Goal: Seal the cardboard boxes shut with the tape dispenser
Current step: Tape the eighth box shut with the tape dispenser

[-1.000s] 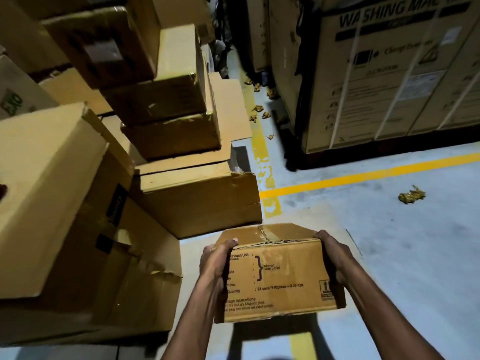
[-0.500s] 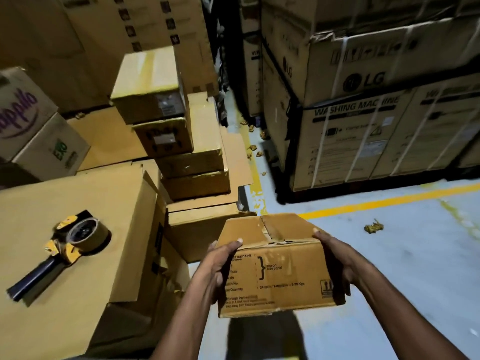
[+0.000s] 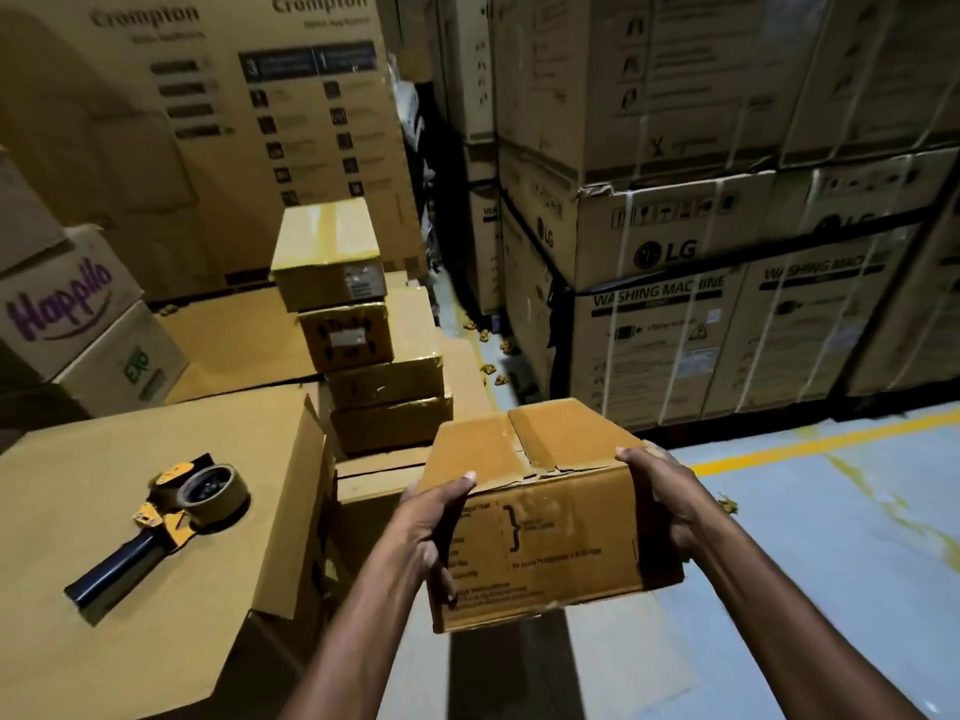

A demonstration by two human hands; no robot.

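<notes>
Raised since a second ago, the cardboard box [image 3: 540, 543] hangs above the floor [image 3: 831, 563], flaps folded shut; left hand [image 3: 431, 527] and right hand [image 3: 662, 496] clamp its opposite sides. Tape dispenser [image 3: 171, 517] lies on a big carton [image 3: 104, 641] to its left, untouched.

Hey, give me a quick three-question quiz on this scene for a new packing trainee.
1. True or false: the tape dispenser is in a hand.
2. What holds the small box? A) one hand from below B) one hand on top C) both hands at its sides
3. On which side of the person does the tape dispenser lie?

Key:
1. False; it lies on a large box.
2. C; the left hand and right hand grip it.
3. Left.
</notes>
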